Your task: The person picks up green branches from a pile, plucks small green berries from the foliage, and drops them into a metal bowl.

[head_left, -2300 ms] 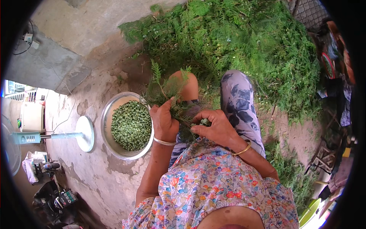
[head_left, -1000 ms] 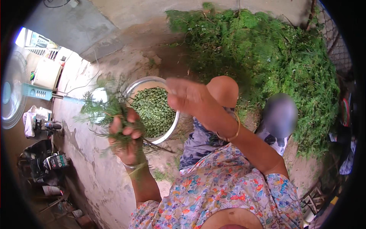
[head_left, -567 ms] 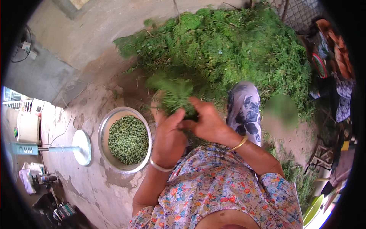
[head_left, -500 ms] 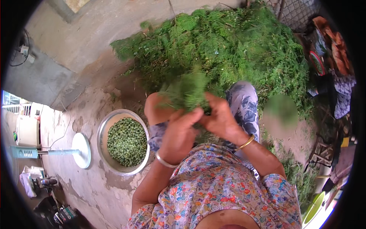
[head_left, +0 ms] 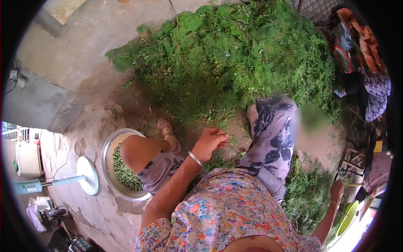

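My left hand hangs above the ground between my spread knees. Its fingers are curled closed, and whatever they hold, if anything, is hidden. Far out to the right, my right hand is stretched away from my body beside a lower heap of green sprigs. Its fingers are too small and dim to read. Ahead of my feet lies a large pile of feathery evergreen branches dotted with small pale-green cones. To my left stands a metal basin with many small green cones, partly covered by my knee.
A pale-blue stand fan stands left of the basin. On the right are a wooden frame, hanging cloths and a yellow-green tub. Chain-link mesh borders the pile at the far right.
The green bunch that was between both hands is gone from them. My right hand has swung far right; my left stays near the middle, slightly lower. My knees have spread apart.
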Available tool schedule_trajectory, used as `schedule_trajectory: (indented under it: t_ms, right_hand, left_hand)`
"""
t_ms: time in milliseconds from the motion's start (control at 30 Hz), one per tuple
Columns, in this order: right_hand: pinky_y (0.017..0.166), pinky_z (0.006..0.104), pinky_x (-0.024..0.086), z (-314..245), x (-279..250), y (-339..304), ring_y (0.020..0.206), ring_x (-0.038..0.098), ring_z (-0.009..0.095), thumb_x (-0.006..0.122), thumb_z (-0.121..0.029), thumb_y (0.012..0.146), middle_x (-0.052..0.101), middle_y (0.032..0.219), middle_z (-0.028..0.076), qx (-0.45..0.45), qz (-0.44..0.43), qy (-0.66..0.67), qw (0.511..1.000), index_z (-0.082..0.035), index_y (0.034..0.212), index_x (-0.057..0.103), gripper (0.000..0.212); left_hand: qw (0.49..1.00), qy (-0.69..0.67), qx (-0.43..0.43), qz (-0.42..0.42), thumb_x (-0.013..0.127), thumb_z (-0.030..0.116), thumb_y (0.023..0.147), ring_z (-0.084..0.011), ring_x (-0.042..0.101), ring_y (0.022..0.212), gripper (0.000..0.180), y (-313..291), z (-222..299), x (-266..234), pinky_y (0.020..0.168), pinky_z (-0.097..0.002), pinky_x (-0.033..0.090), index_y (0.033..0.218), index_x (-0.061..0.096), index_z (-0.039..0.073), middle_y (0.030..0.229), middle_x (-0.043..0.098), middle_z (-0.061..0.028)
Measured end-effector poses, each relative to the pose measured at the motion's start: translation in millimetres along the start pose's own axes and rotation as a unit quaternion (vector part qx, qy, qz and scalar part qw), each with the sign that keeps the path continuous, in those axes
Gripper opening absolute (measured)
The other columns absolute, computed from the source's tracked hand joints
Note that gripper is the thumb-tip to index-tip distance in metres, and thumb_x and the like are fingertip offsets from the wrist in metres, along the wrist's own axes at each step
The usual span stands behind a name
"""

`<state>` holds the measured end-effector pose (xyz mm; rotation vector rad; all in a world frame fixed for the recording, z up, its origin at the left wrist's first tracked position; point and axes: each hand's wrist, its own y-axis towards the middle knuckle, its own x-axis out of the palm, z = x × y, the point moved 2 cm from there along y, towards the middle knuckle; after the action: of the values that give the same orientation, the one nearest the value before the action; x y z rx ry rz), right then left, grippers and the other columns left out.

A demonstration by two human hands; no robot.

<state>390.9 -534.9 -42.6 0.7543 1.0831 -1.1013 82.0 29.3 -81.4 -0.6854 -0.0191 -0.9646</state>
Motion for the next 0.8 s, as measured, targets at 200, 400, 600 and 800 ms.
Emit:
schedule_trajectory:
  t_ms: [200, 400, 600, 800]
  right_hand:
    - [0.068, 0.0477, 0.043, -40.9, -13.7, 7.7, 0.083, 0.055, 0.036, 0.065, -0.025, 0.076, 0.059, 0.092, 0.02, 0.029, -0.03, 0.076, 0.996, -0.001, 0.091, 0.059, 0.029]
    - [0.073, 0.0322, 0.05, -276.6, -183.5, 108.9, 0.082, 0.065, 0.023, 0.059, -0.013, 0.083, 0.067, 0.09, 0.018, -0.143, 0.125, 0.394, 0.899, 0.004, 0.101, 0.062, 0.025]
    - [0.059, 0.0329, 0.053, -455.8, -261.8, 127.0, 0.063, 0.067, 0.026, 0.066, -0.007, 0.079, 0.068, 0.076, 0.017, -0.367, 0.124, 0.466, 0.796, 0.004, 0.095, 0.062, 0.02]
    - [0.053, 0.0417, 0.049, -515.0, -247.2, 150.2, 0.06, 0.063, 0.037, 0.067, -0.008, 0.078, 0.061, 0.063, 0.02, -0.346, 0.02, 0.538, 0.768, 0.004, 0.09, 0.06, 0.019]
  left_hand:
    - [0.997, 0.009, -0.065, 0.034, 0.064, 0.018, 0.083, -0.0154, 0.063, 0.07, 0.021, 46.6, -29.6, -18.6, 0.061, -0.0255, 0.048, 0.094, 0.062, 0.0, 0.082, 0.065, -0.008]
    - [0.978, 0.181, -0.04, 0.09, 0.067, 0.017, 0.079, -0.0189, 0.064, 0.067, 0.023, 117.6, -52.7, -56.3, 0.057, -0.0291, 0.049, 0.089, 0.063, -0.003, 0.077, 0.065, -0.0117]
    - [0.817, 0.549, 0.068, 0.165, 0.066, 0.01, 0.071, -0.0349, 0.062, 0.084, 0.03, 179.9, -39.5, -82.7, 0.073, -0.0431, 0.051, 0.099, 0.064, 0.0, 0.088, 0.064, -0.0211]
    - [0.633, 0.738, 0.154, 0.177, 0.062, 0.004, 0.072, -0.0491, 0.028, 0.127, 0.038, 252.3, -0.6, -93.0, 0.09, -0.0589, 0.04, 0.11, 0.061, 0.005, 0.135, 0.038, -0.0238]
